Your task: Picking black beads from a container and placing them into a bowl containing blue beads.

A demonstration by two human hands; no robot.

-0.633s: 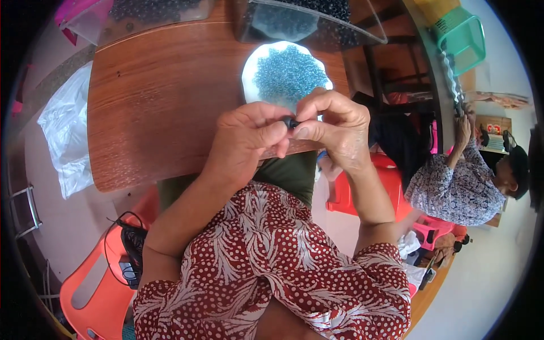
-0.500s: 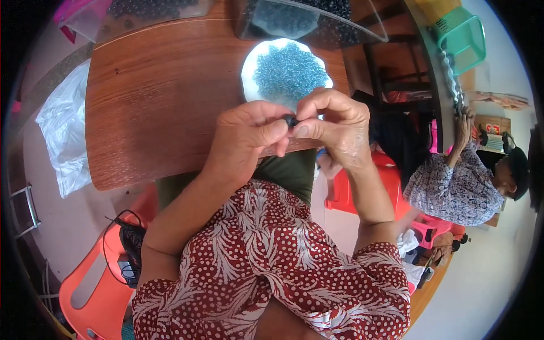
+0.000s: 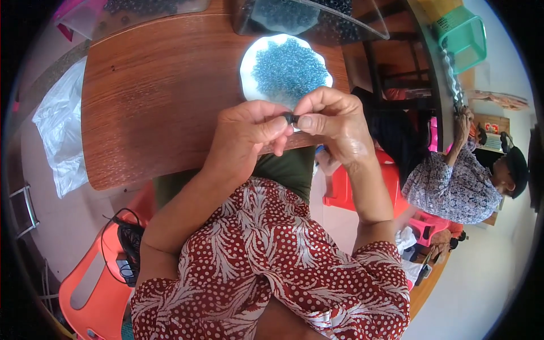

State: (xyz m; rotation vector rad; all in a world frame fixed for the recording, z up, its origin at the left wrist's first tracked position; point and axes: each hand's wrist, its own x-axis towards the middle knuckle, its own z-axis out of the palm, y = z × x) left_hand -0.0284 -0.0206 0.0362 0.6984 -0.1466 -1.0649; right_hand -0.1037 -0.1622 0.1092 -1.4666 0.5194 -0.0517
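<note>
My left hand (image 3: pixel 241 133) and my right hand (image 3: pixel 339 126) meet at the near edge of the wooden table. Between their thumbs and fingertips they pinch a small black part (image 3: pixel 290 118), one hand at each end. My fingertips cover much of it, so its exact kind does not show. Just beyond my hands stands a white plate with a wavy rim (image 3: pixel 247 76). It is heaped with small, shiny, bluish clear pieces (image 3: pixel 289 68), too fine to name.
Clear bins with dark round parts stand along the far edge: one bin (image 3: pixel 164 10) left, another (image 3: pixel 309 35) right. White plastic (image 3: pixel 61 127) hangs left of the table (image 3: pixel 153 90). An orange chair (image 3: pixel 85 289) is lower left; another person (image 3: pixel 453 187) works at right.
My right thumb has shifted slightly along the black part, and my right hand has turned a little. My left hand keeps its pinch in nearly the same place.
</note>
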